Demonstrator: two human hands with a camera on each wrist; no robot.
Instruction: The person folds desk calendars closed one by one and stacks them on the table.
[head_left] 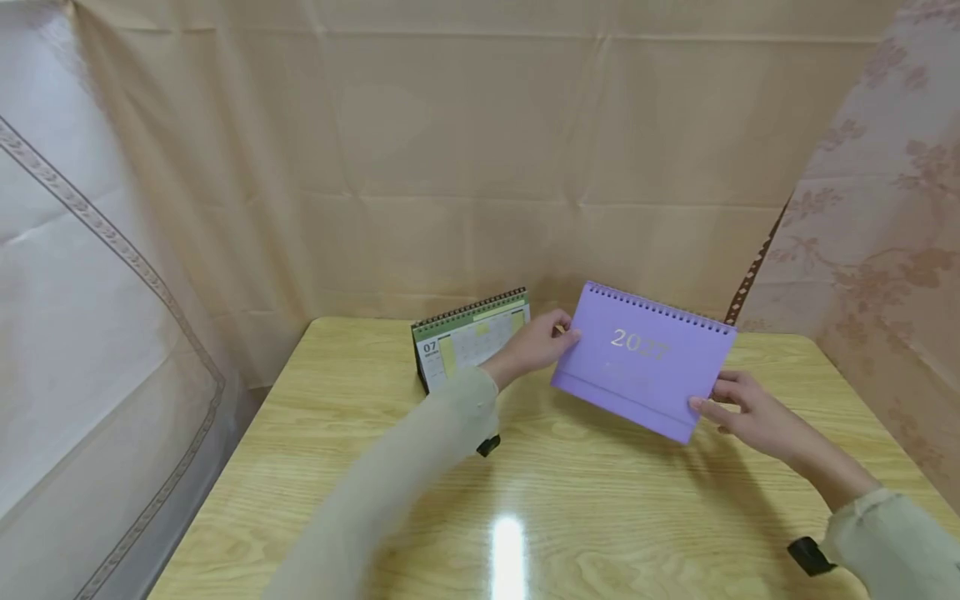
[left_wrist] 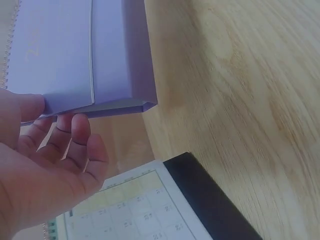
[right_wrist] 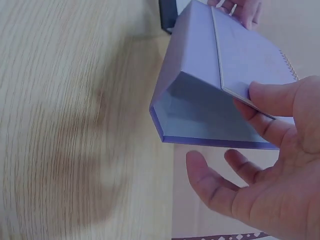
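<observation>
A purple desk calendar (head_left: 637, 358) marked 2027 is held tilted above the table between both hands. My left hand (head_left: 534, 340) pinches its left edge, thumb on the front cover and fingers behind. At the lower right edge, my right hand (head_left: 746, 414) pinches the front panel between thumb and index finger; its other fingers (right_wrist: 212, 187) spread below. The right wrist view shows the calendar's hollow triangular stand from the side. A second desk calendar (head_left: 468, 337), green and white with a black base, stands behind my left forearm, partly covered by it.
The wooden table (head_left: 600, 517) has a bright light reflection near its front. A beige cloth (head_left: 465, 150) hangs behind it, with a pale patterned cloth (head_left: 885, 233) on the right and a white one (head_left: 82, 292) on the left.
</observation>
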